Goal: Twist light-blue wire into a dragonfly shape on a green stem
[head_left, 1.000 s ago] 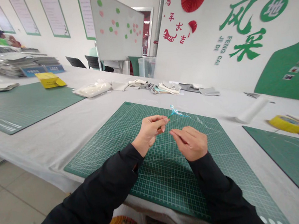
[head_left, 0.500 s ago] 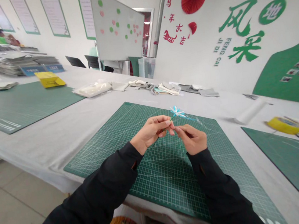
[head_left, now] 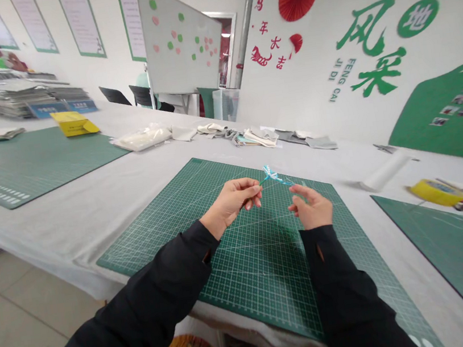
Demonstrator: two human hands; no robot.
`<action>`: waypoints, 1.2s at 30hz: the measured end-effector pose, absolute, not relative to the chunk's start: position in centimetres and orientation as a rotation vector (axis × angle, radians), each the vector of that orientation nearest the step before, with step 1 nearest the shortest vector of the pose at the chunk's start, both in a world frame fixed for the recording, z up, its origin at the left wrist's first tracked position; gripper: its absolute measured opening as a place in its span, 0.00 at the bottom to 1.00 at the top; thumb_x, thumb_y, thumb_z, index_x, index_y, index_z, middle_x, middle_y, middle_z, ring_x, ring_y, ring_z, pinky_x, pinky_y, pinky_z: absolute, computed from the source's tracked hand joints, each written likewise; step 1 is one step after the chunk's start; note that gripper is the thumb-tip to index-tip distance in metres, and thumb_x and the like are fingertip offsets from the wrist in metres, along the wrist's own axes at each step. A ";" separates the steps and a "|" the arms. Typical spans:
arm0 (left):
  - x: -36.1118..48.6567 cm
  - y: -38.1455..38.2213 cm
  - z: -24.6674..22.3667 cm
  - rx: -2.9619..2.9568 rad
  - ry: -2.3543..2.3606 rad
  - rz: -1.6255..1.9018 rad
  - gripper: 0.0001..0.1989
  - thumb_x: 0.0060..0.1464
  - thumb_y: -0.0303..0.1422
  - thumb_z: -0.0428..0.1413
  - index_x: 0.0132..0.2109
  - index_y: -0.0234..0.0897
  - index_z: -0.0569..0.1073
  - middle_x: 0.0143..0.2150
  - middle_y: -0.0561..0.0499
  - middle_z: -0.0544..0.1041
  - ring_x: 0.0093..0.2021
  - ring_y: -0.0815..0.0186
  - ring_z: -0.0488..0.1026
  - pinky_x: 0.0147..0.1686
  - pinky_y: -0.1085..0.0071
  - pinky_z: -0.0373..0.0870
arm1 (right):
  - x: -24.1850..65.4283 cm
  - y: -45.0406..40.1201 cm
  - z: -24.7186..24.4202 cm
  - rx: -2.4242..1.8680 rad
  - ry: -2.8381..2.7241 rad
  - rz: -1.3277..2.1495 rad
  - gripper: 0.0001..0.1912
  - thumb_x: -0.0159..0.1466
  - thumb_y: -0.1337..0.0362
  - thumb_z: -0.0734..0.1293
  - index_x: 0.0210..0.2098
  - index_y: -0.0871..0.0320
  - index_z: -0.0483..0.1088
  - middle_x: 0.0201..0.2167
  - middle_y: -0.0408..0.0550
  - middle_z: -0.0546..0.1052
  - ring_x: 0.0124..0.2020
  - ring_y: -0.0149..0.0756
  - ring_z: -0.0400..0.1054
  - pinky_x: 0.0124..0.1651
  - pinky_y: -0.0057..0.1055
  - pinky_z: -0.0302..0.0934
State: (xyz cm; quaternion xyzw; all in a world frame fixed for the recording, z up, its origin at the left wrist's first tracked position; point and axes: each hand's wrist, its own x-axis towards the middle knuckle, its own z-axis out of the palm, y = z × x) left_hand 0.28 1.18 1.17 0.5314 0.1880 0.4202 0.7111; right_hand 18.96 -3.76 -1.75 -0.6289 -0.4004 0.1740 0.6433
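Since the earlier frame, the right hand [head_left: 311, 207] had drawn rightward away from the left and opened, its fingers [head_left: 298, 190] loosely parted; the left hand [head_left: 231, 201] was closed, pinching the stem of a small blue beaded sprig [head_left: 272, 174], which was held up above a green cutting mat [head_left: 247, 286]; a fine strand [head_left: 288, 183] ran from the sprig toward the right fingertips; whether they touched it, I could not tell.
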 end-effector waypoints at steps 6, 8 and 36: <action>0.4 1.0 1.0 1.245 0.361 0.889 0.06 0.50 0.30 0.57 0.32 0.29 0.70 0.22 0.52 0.72 0.19 0.76 0.67 0.17 0.80 0.57 | 16.4 -4.7 -0.2 -1.203 -1.133 0.670 0.24 0.51 0.61 0.69 0.48 0.59 0.69 0.40 0.52 0.77 0.18 0.26 0.67 0.16 0.24 0.56; 0.3 1.0 0.9 1.260 0.335 0.874 0.07 0.50 0.30 0.58 0.32 0.28 0.70 0.23 0.53 0.72 0.19 0.76 0.67 0.19 0.79 0.60 | 15.5 -5.0 -0.1 -1.110 -1.276 0.976 0.24 0.52 0.57 0.70 0.47 0.57 0.68 0.40 0.50 0.76 0.19 0.27 0.68 0.15 0.24 0.54; 0.5 0.7 0.9 1.094 0.274 0.954 0.09 0.47 0.31 0.61 0.31 0.28 0.70 0.26 0.51 0.73 0.22 0.73 0.72 0.21 0.78 0.63 | 16.0 -4.3 -0.2 -0.872 -0.818 0.958 0.13 0.51 0.53 0.70 0.28 0.56 0.70 0.44 0.48 0.76 0.20 0.22 0.60 0.16 0.21 0.46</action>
